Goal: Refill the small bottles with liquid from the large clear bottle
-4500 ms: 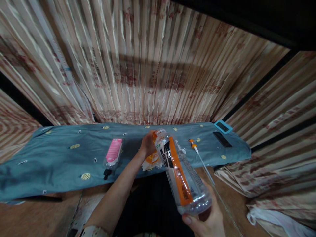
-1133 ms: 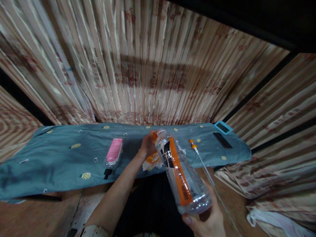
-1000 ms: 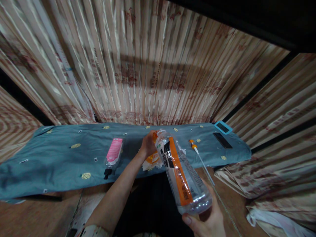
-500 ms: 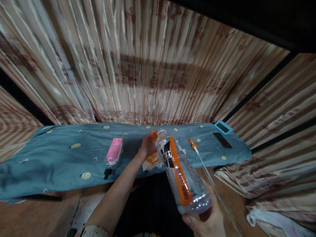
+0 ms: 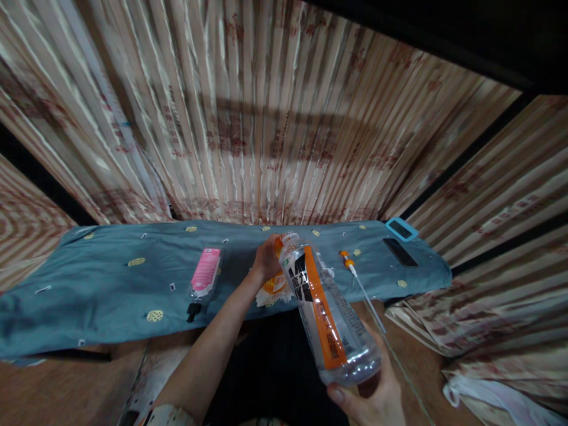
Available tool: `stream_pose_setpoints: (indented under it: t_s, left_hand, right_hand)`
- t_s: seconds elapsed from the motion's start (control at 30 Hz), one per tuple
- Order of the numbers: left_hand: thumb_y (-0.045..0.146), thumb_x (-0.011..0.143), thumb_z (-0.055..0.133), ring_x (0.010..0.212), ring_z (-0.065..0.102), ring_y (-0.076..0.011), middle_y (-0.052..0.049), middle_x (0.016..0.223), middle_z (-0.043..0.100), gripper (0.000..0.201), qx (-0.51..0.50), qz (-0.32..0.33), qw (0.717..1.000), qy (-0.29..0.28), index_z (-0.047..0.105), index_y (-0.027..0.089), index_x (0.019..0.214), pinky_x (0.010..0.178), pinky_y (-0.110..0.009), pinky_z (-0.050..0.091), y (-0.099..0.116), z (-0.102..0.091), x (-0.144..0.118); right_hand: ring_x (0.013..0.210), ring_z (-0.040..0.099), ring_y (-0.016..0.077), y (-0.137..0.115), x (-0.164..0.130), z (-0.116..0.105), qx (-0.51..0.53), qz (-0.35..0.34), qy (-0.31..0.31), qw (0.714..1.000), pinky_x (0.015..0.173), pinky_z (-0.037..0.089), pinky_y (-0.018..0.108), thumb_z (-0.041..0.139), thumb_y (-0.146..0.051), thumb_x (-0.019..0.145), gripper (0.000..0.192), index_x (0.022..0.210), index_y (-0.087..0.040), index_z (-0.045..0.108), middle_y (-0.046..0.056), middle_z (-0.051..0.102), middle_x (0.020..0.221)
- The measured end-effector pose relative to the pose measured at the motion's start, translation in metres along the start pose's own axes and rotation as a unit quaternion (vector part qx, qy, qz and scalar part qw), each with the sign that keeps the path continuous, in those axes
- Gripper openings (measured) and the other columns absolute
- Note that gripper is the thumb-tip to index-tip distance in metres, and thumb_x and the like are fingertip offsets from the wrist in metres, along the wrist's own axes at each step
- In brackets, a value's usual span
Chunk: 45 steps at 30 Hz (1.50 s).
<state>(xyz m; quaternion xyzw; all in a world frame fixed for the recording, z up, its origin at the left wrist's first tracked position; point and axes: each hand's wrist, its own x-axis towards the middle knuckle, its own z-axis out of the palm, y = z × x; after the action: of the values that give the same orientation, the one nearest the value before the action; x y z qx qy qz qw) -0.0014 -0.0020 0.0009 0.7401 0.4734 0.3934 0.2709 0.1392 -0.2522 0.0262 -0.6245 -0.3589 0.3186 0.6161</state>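
A large clear plastic bottle with an orange and white label is tilted, its base toward me and its uncapped-looking neck pointing away. My right hand is closed around the base. At the neck, my left hand is closed on something orange, mostly hidden by the fingers and the bottle. Below that hand, an orange and pale crinkled wrapper lies on the cloth; I cannot tell whether it joins the orange thing. An orange pump head with a long white tube lies to the right of the bottle.
A pink-labelled bottle with a black pump lies at the left on the blue patterned cloth. At the far right are a dark phone and a blue-framed digital timer. Pleated curtains and black bars surround the surface.
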Motion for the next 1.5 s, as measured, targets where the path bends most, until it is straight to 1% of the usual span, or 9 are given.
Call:
stream_pose_setpoints:
  t_s: [0.13,0.23,0.33,0.53,0.77,1.0,1.13,1.3,1.5]
  left_hand:
    - [0.023,0.082,0.068,0.105,0.075,-0.0294,-0.012,0.112,0.077,0.027,0.007,0.004,1.000,-0.006,0.069,0.017,0.108,0.095,-0.043,0.062,0.002,0.000,0.000]
    - [0.022,0.081,0.068,0.105,0.075,-0.0289,-0.012,0.112,0.077,0.025,0.011,0.012,1.000,-0.001,0.070,0.018,0.106,0.095,-0.043,0.062,0.001,0.001,0.001]
    - [0.023,0.079,0.071,0.104,0.075,-0.0280,-0.010,0.111,0.078,0.028,0.009,0.017,1.000,0.005,0.069,0.019,0.106,0.095,-0.041,0.062,-0.001,0.002,0.002]
    - [0.023,0.081,0.069,0.105,0.075,-0.0303,-0.013,0.112,0.077,0.028,0.003,-0.005,1.000,-0.004,0.067,0.016,0.108,0.095,-0.043,0.061,-0.002,0.003,0.002]
    - [0.022,0.077,0.070,0.103,0.075,-0.0313,-0.013,0.109,0.077,0.030,-0.014,-0.008,1.000,0.002,0.066,0.016,0.106,0.094,-0.043,0.061,-0.003,0.003,0.002]
    - [0.025,0.077,0.071,0.101,0.075,-0.0271,-0.008,0.106,0.077,0.029,-0.010,0.006,1.000,0.013,0.065,0.019,0.106,0.091,-0.037,0.061,-0.008,0.006,0.002]
    - [0.025,0.077,0.072,0.102,0.075,-0.0266,-0.008,0.107,0.077,0.030,-0.019,0.021,0.999,0.014,0.066,0.020,0.106,0.092,-0.037,0.061,-0.010,0.006,0.002]
    - [0.024,0.076,0.073,0.098,0.075,-0.0268,-0.007,0.103,0.077,0.027,-0.019,0.027,0.999,0.021,0.067,0.020,0.102,0.088,-0.037,0.062,-0.012,0.007,0.003]
    - [0.026,0.076,0.073,0.095,0.075,-0.0271,-0.007,0.100,0.077,0.028,-0.019,0.024,0.999,0.026,0.066,0.020,0.102,0.085,-0.037,0.062,-0.014,0.007,0.003]
  right_hand:
    - [0.100,0.075,0.0284,-0.002,-0.001,0.001,0.001,0.005,0.004,1.000,0.086,0.059,0.033,0.092,-0.072,0.049,0.095,0.125,-0.024,0.063,0.007,0.077,0.112]
    - [0.100,0.076,0.0297,0.002,0.000,-0.001,0.002,0.005,0.011,1.000,0.084,0.059,0.034,0.092,-0.073,0.048,0.098,0.127,-0.024,0.062,0.009,0.077,0.113]
    - [0.097,0.076,0.0289,0.007,0.001,-0.003,-0.008,-0.001,0.001,1.000,0.081,0.060,0.033,0.091,-0.072,0.051,0.097,0.128,-0.024,0.060,0.009,0.077,0.112]
    - [0.103,0.075,0.0282,0.004,0.001,-0.003,-0.013,-0.008,-0.014,1.000,0.087,0.059,0.032,0.089,-0.075,0.054,0.097,0.130,-0.023,0.058,0.009,0.076,0.116]
    - [0.101,0.075,0.0229,-0.002,-0.001,0.000,0.011,0.006,-0.004,1.000,0.088,0.056,0.025,0.092,-0.072,0.050,0.096,0.127,-0.025,0.059,0.005,0.077,0.112]
    - [0.099,0.076,0.0258,0.000,0.000,-0.002,0.006,0.005,-0.012,1.000,0.084,0.058,0.029,0.093,-0.071,0.052,0.095,0.128,-0.025,0.059,0.006,0.078,0.112]
    - [0.099,0.077,0.0264,0.000,0.001,-0.001,0.009,0.000,-0.015,1.000,0.085,0.058,0.029,0.092,-0.071,0.052,0.095,0.128,-0.024,0.059,0.007,0.078,0.113]
    - [0.102,0.076,0.0265,0.000,0.002,-0.001,-0.013,-0.025,-0.004,1.000,0.088,0.057,0.029,0.091,-0.074,0.052,0.094,0.126,-0.025,0.061,0.007,0.078,0.114]
    - [0.102,0.076,0.0268,0.004,0.002,-0.005,-0.011,-0.023,-0.022,0.999,0.089,0.057,0.030,0.091,-0.070,0.056,0.091,0.129,-0.026,0.060,0.007,0.078,0.115]
